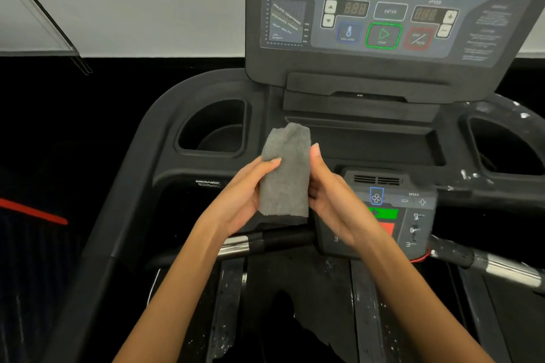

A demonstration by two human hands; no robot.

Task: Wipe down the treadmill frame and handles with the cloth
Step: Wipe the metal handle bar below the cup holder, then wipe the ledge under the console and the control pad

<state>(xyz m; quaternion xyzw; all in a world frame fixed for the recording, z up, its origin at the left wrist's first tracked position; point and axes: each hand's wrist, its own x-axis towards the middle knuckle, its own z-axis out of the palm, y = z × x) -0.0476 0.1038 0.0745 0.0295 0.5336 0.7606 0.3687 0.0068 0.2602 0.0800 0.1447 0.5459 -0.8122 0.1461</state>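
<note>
cloth (285, 174) is plain grey, treadmill frame (141, 162) all black w/ white specks on the right side. console (383, 23) start button (383, 35) outlined green, stop button (418, 38) red, handle (236, 244) partly chrome

You've got a plain pale wall (132, 3) up top, a black band (118, 65) along its base, and a dark floor (29, 259) with a red stripe (32, 211) on your left.

The room is dim, yet the wall (124, 3) beyond the hands catches pale, even light. The floor (59, 115) left of the hands sinks into black. The small control panel (413, 215) by the right hand (333, 200) smears with blur. Straight edges bow outward.
</note>
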